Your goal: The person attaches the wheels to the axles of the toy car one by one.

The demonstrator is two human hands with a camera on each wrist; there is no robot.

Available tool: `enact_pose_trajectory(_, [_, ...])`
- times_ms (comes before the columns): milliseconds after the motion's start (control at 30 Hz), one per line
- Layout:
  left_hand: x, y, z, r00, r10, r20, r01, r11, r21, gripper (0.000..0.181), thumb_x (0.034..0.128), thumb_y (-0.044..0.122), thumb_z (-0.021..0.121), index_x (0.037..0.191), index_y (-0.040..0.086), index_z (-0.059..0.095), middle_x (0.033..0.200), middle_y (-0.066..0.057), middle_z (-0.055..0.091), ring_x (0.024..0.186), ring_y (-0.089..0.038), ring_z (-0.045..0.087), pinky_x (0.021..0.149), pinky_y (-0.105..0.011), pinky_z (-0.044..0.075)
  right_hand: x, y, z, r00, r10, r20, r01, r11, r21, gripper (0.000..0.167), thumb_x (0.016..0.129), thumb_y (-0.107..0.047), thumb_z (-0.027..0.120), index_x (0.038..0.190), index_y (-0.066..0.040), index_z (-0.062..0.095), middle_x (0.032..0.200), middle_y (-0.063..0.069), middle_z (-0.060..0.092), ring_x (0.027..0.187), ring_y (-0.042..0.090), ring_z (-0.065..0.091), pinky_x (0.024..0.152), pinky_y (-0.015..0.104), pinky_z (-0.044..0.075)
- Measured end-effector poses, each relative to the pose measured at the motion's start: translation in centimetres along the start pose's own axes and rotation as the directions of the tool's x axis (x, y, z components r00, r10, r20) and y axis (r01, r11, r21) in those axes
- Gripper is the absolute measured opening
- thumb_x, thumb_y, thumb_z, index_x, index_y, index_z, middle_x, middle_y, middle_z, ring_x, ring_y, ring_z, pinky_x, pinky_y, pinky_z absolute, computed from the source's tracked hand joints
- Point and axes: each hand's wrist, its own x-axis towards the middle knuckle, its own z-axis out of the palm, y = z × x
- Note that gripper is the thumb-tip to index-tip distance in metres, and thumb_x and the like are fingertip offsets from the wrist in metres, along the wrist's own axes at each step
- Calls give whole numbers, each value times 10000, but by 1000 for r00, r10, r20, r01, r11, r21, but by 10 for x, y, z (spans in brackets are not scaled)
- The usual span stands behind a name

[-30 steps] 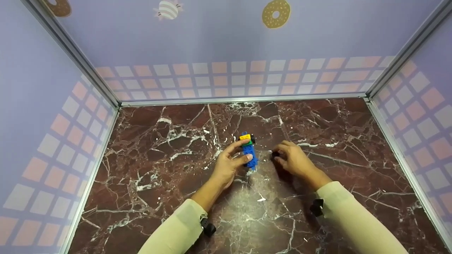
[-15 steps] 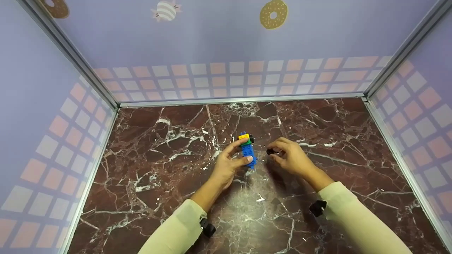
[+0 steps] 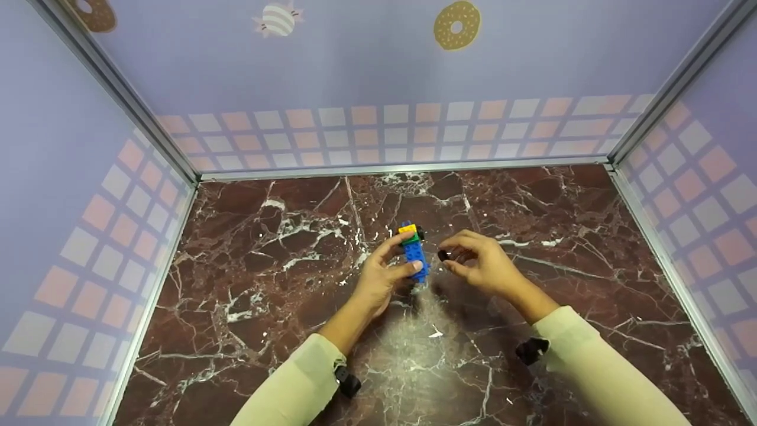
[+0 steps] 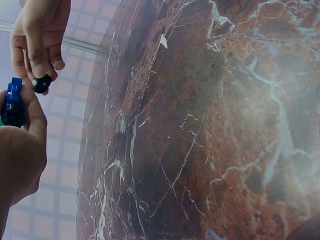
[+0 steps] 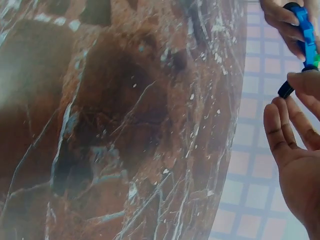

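My left hand (image 3: 377,279) grips a small toy vehicle of building bricks (image 3: 416,253), with thumb and fingers on either side. Its long base is blue, and green and yellow bricks (image 3: 408,228) sit at the far end. A black wheel (image 3: 421,233) shows on the right side near those bricks. Just right of the toy, my right hand (image 3: 482,263) pinches a loose black wheel (image 3: 443,255) between thumb and fingers. That wheel is apart from the toy in the head view. In the right wrist view, the pinched wheel (image 5: 285,90) appears below the blue base (image 5: 305,30).
Both hands are over a dark red marbled tabletop (image 3: 266,331) with white veins. Lilac panels (image 3: 355,71) with pink and white squares close it in at the back and sides, along metal edge strips (image 3: 331,171). Each sleeve carries a black wrist camera (image 3: 348,381).
My right hand has moved left with the black wheel, closer to the toy vehicle. The left hand holds the toy almost in the same place.
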Motion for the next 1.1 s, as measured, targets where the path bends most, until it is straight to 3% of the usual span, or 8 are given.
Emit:
enact_pose_trajectory(233, [-1, 1, -1, 1000, -15, 6, 15, 1000, -4, 662, 955, -107, 756, 1572, 29, 558, 1416, -192, 578, 1027, -240, 773, 903, -393, 710, 2, -9, 2, 999, 3, 52, -8, 995, 99, 319, 908, 61, 833, 1218, 4, 785, 1141, 161, 763, 949, 308, 775, 879, 244, 680])
enact_pose_trajectory(567, [-1, 1, -3, 1000, -20, 0, 20, 1000, -17, 660, 954, -108, 756, 1568, 38, 564, 1361, -156, 606, 989, -225, 781, 826, -347, 695, 3, -15, 5, 994, 20, 109, -45, 973, 227, 304, 939, 35, 827, 1235, 38, 760, 1203, 219, 745, 1006, 228, 779, 934, 254, 679])
enact_pose_trajectory(867, [-1, 1, -3, 1000, -24, -15, 24, 1000, -20, 676, 943, -124, 762, 1568, 26, 555, 1315, -143, 624, 941, -221, 788, 803, -363, 702, 3, -17, 6, 994, 17, 112, -42, 973, 226, 293, 945, 12, 835, 1231, 13, 769, 1192, 201, 758, 996, 269, 790, 906, 260, 687])
enact_pose_trajectory(1100, [-2, 2, -4, 1000, -20, -9, 20, 1000, -8, 675, 935, -132, 764, 1560, 25, 563, 1327, -160, 621, 944, -223, 791, 795, -340, 704, 5, -15, 7, 996, -39, 81, 18, 970, 242, 282, 918, 34, 857, 1195, 26, 801, 1122, 224, 769, 952, 277, 796, 872, 275, 699])
